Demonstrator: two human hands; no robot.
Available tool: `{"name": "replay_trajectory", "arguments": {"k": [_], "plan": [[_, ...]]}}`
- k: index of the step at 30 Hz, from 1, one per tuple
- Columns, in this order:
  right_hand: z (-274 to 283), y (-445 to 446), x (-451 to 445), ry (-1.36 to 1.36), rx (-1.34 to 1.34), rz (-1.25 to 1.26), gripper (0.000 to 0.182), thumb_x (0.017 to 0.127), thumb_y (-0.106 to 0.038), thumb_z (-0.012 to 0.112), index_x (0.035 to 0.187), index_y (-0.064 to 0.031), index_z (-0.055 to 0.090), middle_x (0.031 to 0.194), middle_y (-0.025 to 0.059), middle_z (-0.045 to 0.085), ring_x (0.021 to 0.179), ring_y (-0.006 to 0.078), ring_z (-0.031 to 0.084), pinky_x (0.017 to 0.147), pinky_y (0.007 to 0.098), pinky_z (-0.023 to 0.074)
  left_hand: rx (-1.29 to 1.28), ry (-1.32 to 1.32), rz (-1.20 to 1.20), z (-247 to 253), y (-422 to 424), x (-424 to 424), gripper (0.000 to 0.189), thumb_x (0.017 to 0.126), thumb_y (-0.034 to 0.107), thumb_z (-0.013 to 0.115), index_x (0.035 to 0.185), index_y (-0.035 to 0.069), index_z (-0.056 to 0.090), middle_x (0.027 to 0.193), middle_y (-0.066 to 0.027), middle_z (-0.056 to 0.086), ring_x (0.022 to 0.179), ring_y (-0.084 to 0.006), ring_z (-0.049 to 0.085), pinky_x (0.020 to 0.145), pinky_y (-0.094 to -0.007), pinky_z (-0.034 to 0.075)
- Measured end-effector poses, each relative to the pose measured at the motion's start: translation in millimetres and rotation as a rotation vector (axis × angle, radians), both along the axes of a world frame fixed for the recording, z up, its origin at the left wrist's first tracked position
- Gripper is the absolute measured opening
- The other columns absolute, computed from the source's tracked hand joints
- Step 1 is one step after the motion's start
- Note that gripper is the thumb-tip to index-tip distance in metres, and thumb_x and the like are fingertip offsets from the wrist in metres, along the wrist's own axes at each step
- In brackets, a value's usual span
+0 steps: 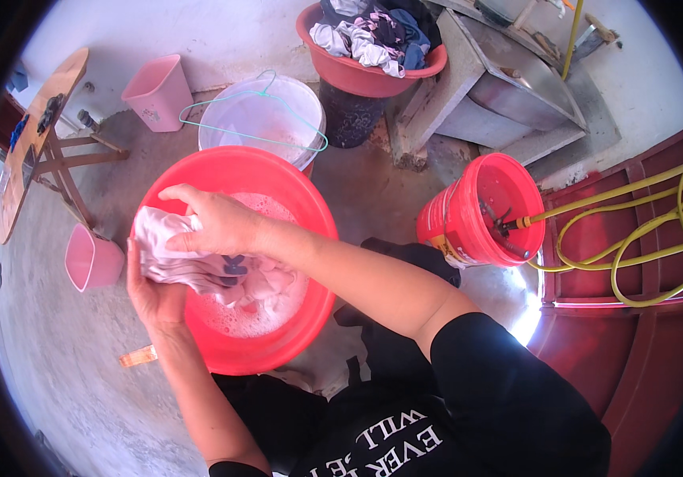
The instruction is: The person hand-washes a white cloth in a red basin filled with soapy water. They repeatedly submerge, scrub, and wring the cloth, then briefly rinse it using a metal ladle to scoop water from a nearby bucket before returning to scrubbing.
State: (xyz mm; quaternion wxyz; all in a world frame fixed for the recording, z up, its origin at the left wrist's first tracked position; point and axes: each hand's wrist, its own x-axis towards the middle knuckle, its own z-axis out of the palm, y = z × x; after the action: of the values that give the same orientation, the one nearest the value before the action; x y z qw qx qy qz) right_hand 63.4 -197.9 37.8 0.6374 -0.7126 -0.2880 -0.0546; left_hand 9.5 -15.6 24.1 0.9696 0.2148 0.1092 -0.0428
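A large red plastic basin (276, 352) stands in front of me with suds and soaked fabric in it. A wet, pale garment (180, 262) with dark lettering is bunched at the basin's left side, its lower part lying in the suds. From the left, my left hand (159, 295) cups the garment, palm and fingers against it. My right hand (216, 223) lies on top of the cloth, thumb pressed to it and the other fingers raised and bent; whether it grips the fabric is hard to tell.
Behind the basin stands a white tub (311, 119) with a green wire hanger (264, 92) across it. A red basin (341, 65) of clothes rests on a dark bucket. At right are a red bucket (466, 203) and a yellow hose (615, 185); pink bins (165, 107) and a wooden folding table (55, 101) are left.
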Motion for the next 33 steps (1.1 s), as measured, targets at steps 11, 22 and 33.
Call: {"name": "replay_trajectory", "arguments": {"k": [11, 22, 33], "plan": [[14.8, 11.0, -28.0, -0.220, -0.210, -0.386, 0.021, 0.077, -0.022, 0.064, 0.068, -0.0071, 0.052, 0.059, 0.0133, 0.056, 0.055, 0.0344, 0.058, 0.048, 0.0428, 0.0464, -0.041, 0.088, -0.078, -21.1, -82.7, -16.4, 0.050, 0.094, 0.050, 0.044, 0.118, 0.008, 0.055, 0.115, -0.0082, 0.061, 0.104, -0.0259, 0.059, 0.088, -0.0408, 0.050], [11.9, 11.9, -29.5, -0.418, -0.210, -0.284, 0.016, 0.068, -0.020, 0.067, 0.067, -0.0078, 0.056, 0.064, 0.0093, 0.058, 0.050, 0.0266, 0.059, 0.044, 0.0389, 0.0467, 0.103, 0.141, 0.087, -12.3, -68.3, -15.8, 0.034, 0.098, 0.035, 0.042, 0.107, 0.007, 0.059, 0.098, -0.0062, 0.064, 0.094, -0.0206, 0.062, 0.084, -0.0347, 0.050], [7.5, 15.2, -27.9, -0.266, -0.223, -0.288, 0.017, 0.077, -0.022, 0.065, 0.069, -0.0088, 0.057, 0.065, 0.0103, 0.060, 0.057, 0.0328, 0.060, 0.050, 0.0426, 0.0474, -0.027, 0.083, -0.006, -24.1, -74.6, -18.3, 0.035, 0.097, 0.036, 0.043, 0.112, 0.008, 0.058, 0.107, -0.0085, 0.064, 0.101, -0.0240, 0.061, 0.091, -0.0390, 0.049]]}}
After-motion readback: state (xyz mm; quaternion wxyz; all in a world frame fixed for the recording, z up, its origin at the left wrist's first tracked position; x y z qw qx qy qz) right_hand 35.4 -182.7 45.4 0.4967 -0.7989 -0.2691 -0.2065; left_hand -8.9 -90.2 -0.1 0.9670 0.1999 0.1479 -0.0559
